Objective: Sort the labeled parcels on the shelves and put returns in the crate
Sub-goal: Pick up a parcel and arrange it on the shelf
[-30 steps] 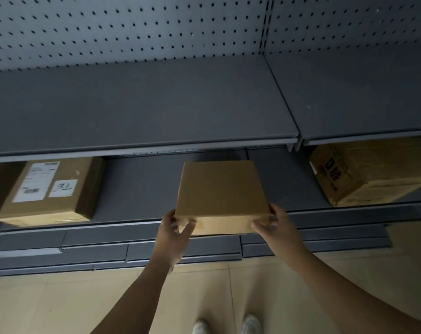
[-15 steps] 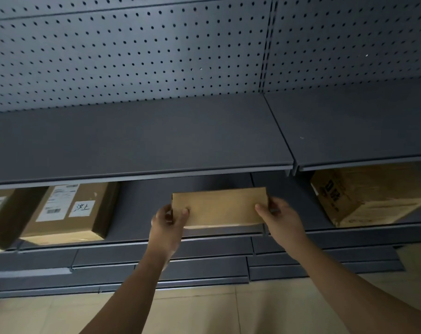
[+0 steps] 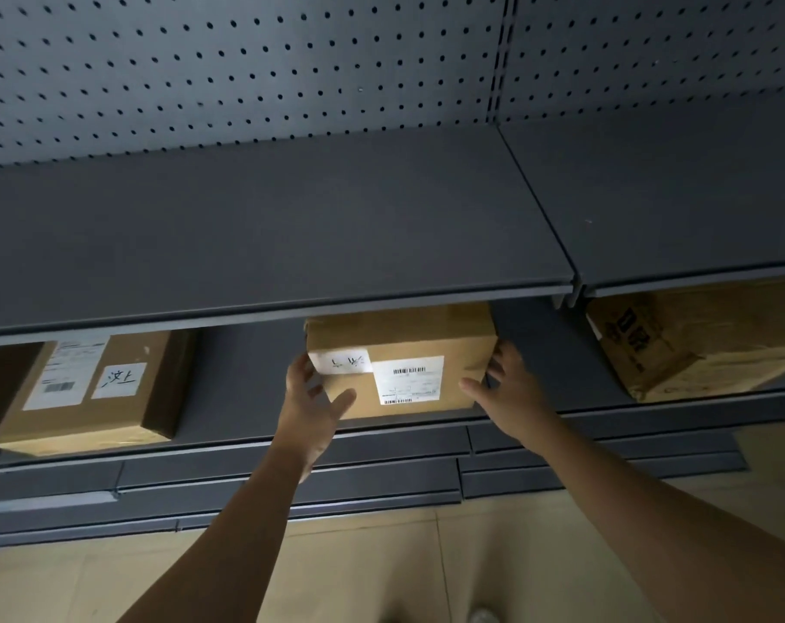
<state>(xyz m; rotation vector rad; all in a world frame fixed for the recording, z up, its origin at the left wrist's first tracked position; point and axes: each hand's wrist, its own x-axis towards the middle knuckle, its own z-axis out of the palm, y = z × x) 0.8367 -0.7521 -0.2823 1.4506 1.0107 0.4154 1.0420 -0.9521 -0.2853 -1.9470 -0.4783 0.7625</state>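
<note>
A brown cardboard parcel point(image 3: 408, 339) is on the lower shelf point(image 3: 246, 424) at the centre, under the upper shelf point(image 3: 269, 245). Its near face carries a white barcode label and a small handwritten sticker. My left hand point(image 3: 312, 397) holds its lower left corner, with the thumb on the near face and the fingers up the left side. At the right end, my right hand point(image 3: 505, 393) holds the parcel with spread fingers. No crate is in view.
A labelled parcel point(image 3: 89, 388) sits on the lower shelf at the left. A larger printed carton point(image 3: 696, 339) sits at the right in the neighbouring bay. A pegboard back wall point(image 3: 246, 60) rises behind the upper shelf. Tan floor tiles point(image 3: 381, 568) lie below.
Both hands carried the parcel up and forward from in front of the shelves onto the lower shelf. It has turned so its labelled face now points toward me.
</note>
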